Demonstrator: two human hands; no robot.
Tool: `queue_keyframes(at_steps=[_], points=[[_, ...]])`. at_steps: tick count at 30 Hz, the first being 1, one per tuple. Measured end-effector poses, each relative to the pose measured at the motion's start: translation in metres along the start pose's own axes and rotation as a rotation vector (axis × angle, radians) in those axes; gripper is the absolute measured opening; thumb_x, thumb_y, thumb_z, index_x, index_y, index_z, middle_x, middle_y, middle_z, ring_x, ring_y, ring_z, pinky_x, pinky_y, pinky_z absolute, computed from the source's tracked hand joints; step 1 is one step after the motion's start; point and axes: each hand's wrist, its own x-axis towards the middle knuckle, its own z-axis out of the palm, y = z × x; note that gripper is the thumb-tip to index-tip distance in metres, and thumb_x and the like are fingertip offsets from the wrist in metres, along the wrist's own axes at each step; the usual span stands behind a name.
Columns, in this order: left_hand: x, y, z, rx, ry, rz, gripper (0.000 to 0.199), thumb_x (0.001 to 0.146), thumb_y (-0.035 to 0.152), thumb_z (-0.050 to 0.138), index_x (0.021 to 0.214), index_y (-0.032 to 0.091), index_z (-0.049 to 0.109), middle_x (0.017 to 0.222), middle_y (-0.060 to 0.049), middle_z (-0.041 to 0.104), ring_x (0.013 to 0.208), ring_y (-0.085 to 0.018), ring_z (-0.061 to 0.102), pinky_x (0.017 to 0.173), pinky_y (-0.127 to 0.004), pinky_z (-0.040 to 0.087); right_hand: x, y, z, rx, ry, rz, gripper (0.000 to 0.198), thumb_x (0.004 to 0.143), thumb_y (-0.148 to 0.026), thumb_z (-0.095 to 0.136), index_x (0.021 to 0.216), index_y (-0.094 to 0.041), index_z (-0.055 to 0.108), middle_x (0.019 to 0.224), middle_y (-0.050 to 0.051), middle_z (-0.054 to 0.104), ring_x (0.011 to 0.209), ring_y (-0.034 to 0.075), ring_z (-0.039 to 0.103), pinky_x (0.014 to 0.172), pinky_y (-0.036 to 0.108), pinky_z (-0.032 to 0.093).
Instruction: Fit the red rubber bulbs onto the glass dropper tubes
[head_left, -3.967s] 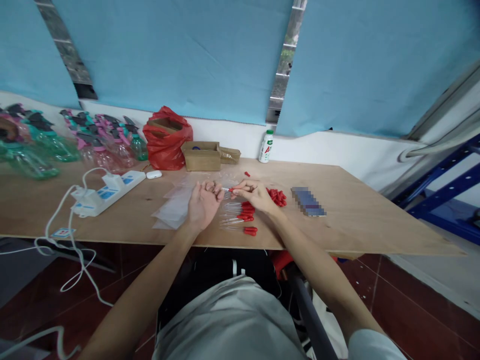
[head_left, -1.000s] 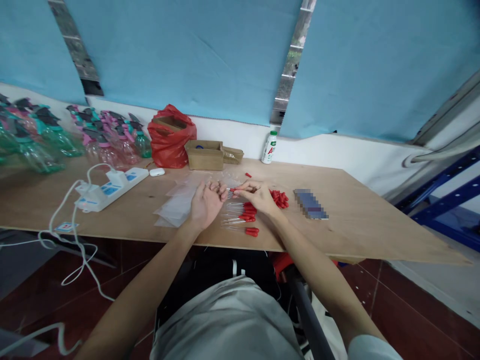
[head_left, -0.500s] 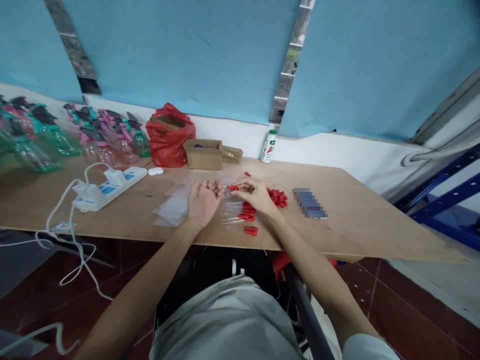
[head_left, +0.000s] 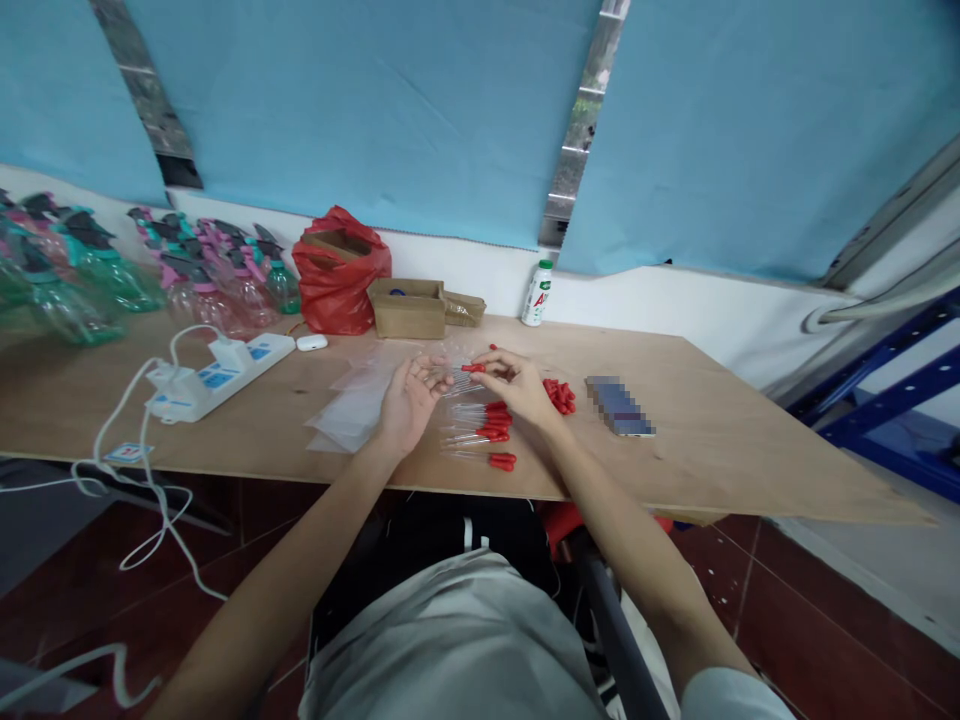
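Observation:
Between my two hands is a dropper (head_left: 472, 368) with a red rubber bulb and a thin clear tube pointing left. My right hand (head_left: 517, 385) pinches it at the bulb end. My left hand (head_left: 411, 400) is turned palm up, its fingers curled at the tube end; the exact contact is too small to make out. Below the hands, several red-bulbed droppers (head_left: 491, 435) lie in a rough column, tubes to the left. A heap of loose red bulbs (head_left: 560, 396) lies just right of my right hand, which partly covers it. Loose clear tubes (head_left: 469, 386) lie beneath my fingers.
Clear plastic bags (head_left: 341, 415) lie left of my left hand. Behind stand a cardboard box (head_left: 409, 312), a red plastic bag (head_left: 341, 285) and a white bottle (head_left: 537, 295). A phone (head_left: 620, 406) lies right, a power strip (head_left: 225, 375) left, with spray bottles (head_left: 225, 275) beyond.
Both hands have shifted slightly up, and the right hand a little to the right with the dropper's red bulb. My left fingers have loosened a little, leaving more of the tube visible.

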Motion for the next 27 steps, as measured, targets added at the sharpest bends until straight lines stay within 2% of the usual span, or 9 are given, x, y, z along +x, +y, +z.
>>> queue_keyframes(at_steps=[6, 8, 11, 14, 17, 22, 27], points=[[-0.002, -0.008, -0.003, 0.263, 0.035, 0.123, 0.031, 0.11, 0.035, 0.052, 0.103, 0.014, 0.075, 0.088, -0.007, 0.068, 0.07, -0.015, 0.062, 0.068, -0.027, 0.046, 0.001, -0.008, -0.009, -0.08, -0.008, -0.017, 0.03, 0.089, -0.048, 0.084, 0.099, -0.02, 0.081, 0.086, 0.003, 0.077, 0.076, 0.018, 0.068, 0.073, 0.031, 0.052], [-0.002, -0.011, -0.008, 0.479, 0.087, 0.236, 0.022, 0.108, 0.031, 0.056, 0.107, 0.018, 0.074, 0.087, -0.004, 0.067, 0.072, -0.015, 0.061, 0.069, -0.027, 0.045, 0.002, -0.008, -0.016, -0.155, -0.019, -0.017, 0.031, 0.089, -0.05, 0.083, 0.096, -0.019, 0.081, 0.08, 0.002, 0.074, 0.07, 0.016, 0.062, 0.067, 0.03, 0.046], [0.0, -0.014, -0.018, 0.876, 0.215, 0.454, 0.009, 0.103, 0.023, 0.062, 0.098, 0.021, 0.069, 0.088, -0.002, 0.068, 0.082, -0.017, 0.063, 0.078, -0.028, 0.047, 0.004, -0.004, -0.029, -0.261, -0.121, 0.04, 0.032, 0.088, -0.05, 0.082, 0.091, -0.018, 0.081, 0.071, -0.001, 0.065, 0.065, 0.014, 0.052, 0.064, 0.029, 0.04], [0.001, -0.016, -0.024, 1.112, 0.215, 0.543, 0.007, 0.101, 0.02, 0.06, 0.098, 0.021, 0.067, 0.095, -0.003, 0.072, 0.089, -0.019, 0.067, 0.08, -0.031, 0.048, 0.006, 0.002, -0.042, -0.357, -0.238, 0.084, 0.026, 0.085, -0.042, 0.081, 0.087, -0.017, 0.079, 0.072, -0.002, 0.063, 0.067, 0.013, 0.049, 0.065, 0.028, 0.039], [0.001, -0.017, -0.025, 1.208, 0.185, 0.573, 0.008, 0.101, 0.022, 0.058, 0.099, 0.021, 0.066, 0.096, -0.004, 0.073, 0.089, -0.02, 0.067, 0.08, -0.033, 0.049, 0.007, 0.004, -0.05, -0.415, -0.303, 0.109, 0.021, 0.082, -0.037, 0.081, 0.085, -0.016, 0.079, 0.078, 0.0, 0.068, 0.071, 0.014, 0.053, 0.07, 0.029, 0.041], [-0.002, -0.017, -0.022, 1.235, 0.164, 0.574, 0.009, 0.101, 0.023, 0.057, 0.098, 0.021, 0.066, 0.095, -0.004, 0.073, 0.09, -0.021, 0.068, 0.082, -0.034, 0.05, 0.006, 0.002, -0.055, -0.478, -0.425, 0.209, 0.019, 0.079, -0.034, 0.08, 0.089, -0.018, 0.082, 0.083, 0.002, 0.075, 0.075, 0.016, 0.058, 0.072, 0.029, 0.044], [-0.002, -0.017, -0.022, 1.249, 0.172, 0.568, 0.01, 0.101, 0.023, 0.057, 0.098, 0.021, 0.066, 0.094, -0.004, 0.073, 0.089, -0.021, 0.068, 0.083, -0.034, 0.051, 0.004, 0.003, -0.054, -0.462, -0.423, 0.217, 0.018, 0.08, -0.032, 0.078, 0.089, -0.017, 0.083, 0.082, 0.002, 0.075, 0.075, 0.016, 0.058, 0.072, 0.029, 0.045]])
